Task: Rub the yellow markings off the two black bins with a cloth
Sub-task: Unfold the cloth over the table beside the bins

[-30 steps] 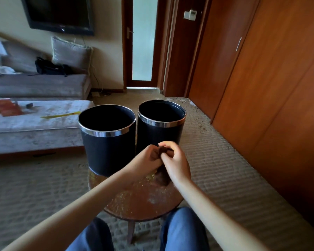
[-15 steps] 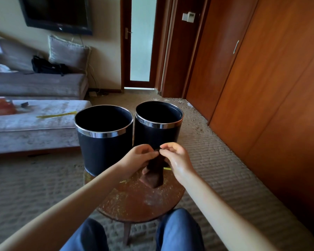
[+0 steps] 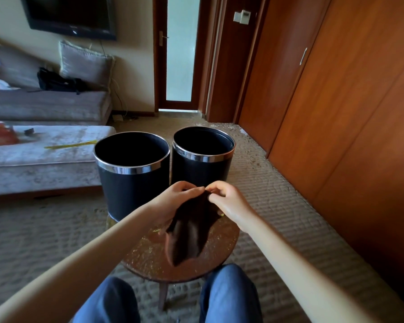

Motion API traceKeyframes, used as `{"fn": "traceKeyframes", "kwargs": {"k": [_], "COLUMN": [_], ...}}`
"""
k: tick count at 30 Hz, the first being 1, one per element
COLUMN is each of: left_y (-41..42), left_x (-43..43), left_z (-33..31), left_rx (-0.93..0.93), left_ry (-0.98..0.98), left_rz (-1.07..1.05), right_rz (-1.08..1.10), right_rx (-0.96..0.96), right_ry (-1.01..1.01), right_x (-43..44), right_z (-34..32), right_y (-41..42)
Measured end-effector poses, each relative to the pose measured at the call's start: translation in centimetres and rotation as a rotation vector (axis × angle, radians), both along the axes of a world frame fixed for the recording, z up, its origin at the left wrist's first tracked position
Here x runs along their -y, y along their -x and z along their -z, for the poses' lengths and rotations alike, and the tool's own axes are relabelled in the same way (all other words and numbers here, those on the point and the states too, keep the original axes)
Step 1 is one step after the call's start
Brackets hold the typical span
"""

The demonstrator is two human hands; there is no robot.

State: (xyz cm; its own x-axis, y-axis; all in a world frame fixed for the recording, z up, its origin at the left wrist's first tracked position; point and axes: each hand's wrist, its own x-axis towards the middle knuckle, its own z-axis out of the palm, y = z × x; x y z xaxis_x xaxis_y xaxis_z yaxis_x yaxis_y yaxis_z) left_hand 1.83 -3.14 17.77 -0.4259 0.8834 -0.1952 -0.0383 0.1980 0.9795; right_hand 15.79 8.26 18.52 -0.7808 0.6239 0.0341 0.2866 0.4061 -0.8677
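Two black bins with shiny metal rims stand side by side on a small round wooden table [image 3: 147, 259]: the left bin [image 3: 132, 180] is nearer, the right bin [image 3: 202, 166] slightly behind. No yellow markings show on the sides facing me. A dark brown cloth [image 3: 189, 234] hangs over the table in front of the bins. My left hand [image 3: 173, 201] and my right hand [image 3: 229, 203] pinch its top edge together, fingertips almost touching.
A grey sofa [image 3: 40, 157] with a yellow strip and small items lies to the left. Wooden wardrobe doors [image 3: 336, 113] line the right side. Carpet surrounds the table, with yellow flecks on the tabletop. My knees in blue jeans [image 3: 229, 294] are under the table's near edge.
The bunched cloth has been lifted and opened out; it now hangs longer and wider from both hands. The bins have not moved.
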Motion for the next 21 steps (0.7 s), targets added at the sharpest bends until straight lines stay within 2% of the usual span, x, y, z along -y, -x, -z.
{"fn": "traceKeyframes", "kwargs": {"k": [2,4,6,9,12,15,18,21], "left_y": [0.1,0.2,0.4,0.1,-0.1,0.4,1.9,2.6], "left_x": [0.1,0.2,0.0,-0.2,-0.4,-0.2,0.3,0.7], "left_z": [0.1,0.4,0.4,-0.1,0.0,-0.3,-0.7,-0.5], "left_rx": [0.053,0.008,-0.153,-0.379,-0.544,-0.512,-0.426,-0.509], "left_ry": [-0.018,-0.015,-0.035,-0.089,-0.137,-0.246,-0.27,-0.229], "left_rz": [0.105,0.142,0.085,0.016,-0.014,-0.092,-0.148,-0.108], "right_rz": [-0.063,-0.116,-0.132,-0.148,-0.152,-0.095,-0.108,-0.068], "right_rx": [0.002,0.052,0.075,0.007,0.049,0.143,0.221,0.185], "right_ry": [-0.025,-0.092,-0.101,0.041,0.075,-0.019,-0.061,-0.023], "right_x": [0.4,0.5,0.6,0.4,0.0,-1.1,-2.2,-2.6], "right_z": [-0.3,-0.4,-0.4,-0.4,0.1,1.0,1.8,1.8], "right_y": [-0.3,-0.5,-0.7,-1.0,-1.2,-1.6,-2.7,-3.3]}}
